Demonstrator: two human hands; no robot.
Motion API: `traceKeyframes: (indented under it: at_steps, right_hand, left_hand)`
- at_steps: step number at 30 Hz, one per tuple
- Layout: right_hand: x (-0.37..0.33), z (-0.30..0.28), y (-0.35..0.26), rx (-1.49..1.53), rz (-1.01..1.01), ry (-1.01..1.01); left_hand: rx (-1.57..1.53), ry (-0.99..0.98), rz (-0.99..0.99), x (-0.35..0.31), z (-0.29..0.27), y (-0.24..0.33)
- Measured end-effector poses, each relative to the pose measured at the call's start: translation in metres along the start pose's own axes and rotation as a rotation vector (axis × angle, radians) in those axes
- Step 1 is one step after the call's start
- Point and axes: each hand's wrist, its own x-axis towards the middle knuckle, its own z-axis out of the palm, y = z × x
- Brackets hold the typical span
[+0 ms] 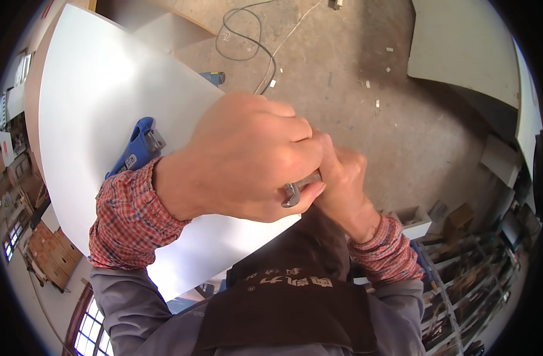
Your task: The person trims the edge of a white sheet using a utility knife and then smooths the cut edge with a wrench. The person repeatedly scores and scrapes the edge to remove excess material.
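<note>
In front of my chest, my left hand [253, 157] is closed round a small grey metal tool with a hooked end [291, 194]. Only that curved end pokes out below the fingers, near the thumb; the rest of it is hidden. Against its knuckles rests my right hand [345, 184], also closed, its fingertips out of sight behind the left hand. What the right hand grips cannot be seen. Left of my left wrist, a blue plastic hand tool with a metal head [142, 145] lies on a large white board [75, 113].
Beyond the board, a blue cylindrical thing [214, 78] and a dark cable [262, 44] lie by the concrete floor [336, 77], which has small scraps on it. A pale panel [467, 47] stands far right. Metal racking [446, 296] with stored pieces is at the lower right.
</note>
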Motion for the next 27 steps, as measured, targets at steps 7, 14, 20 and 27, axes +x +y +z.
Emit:
traceKeyframes:
  at_steps: [7, 14, 20, 27]
  right_hand:
    - [0.005, 0.0, 0.009, -0.044, -0.041, 0.064]
    - [0.002, -0.024, -0.008, -0.113, -0.048, -0.022]
    - [-0.011, -0.027, -0.016, -0.23, 0.038, -0.222]
    - [-0.004, -0.033, -0.012, -0.252, 0.043, -0.223]
  left_hand:
    - [0.021, -0.005, -0.014, -0.001, 0.007, 0.003]
    - [0.046, -0.064, 0.017, -0.006, -0.009, -0.001]
    - [0.038, -0.194, 0.066, -0.008, -0.016, -0.002]
    - [0.038, -0.237, 0.033, -0.007, -0.01, 0.002]
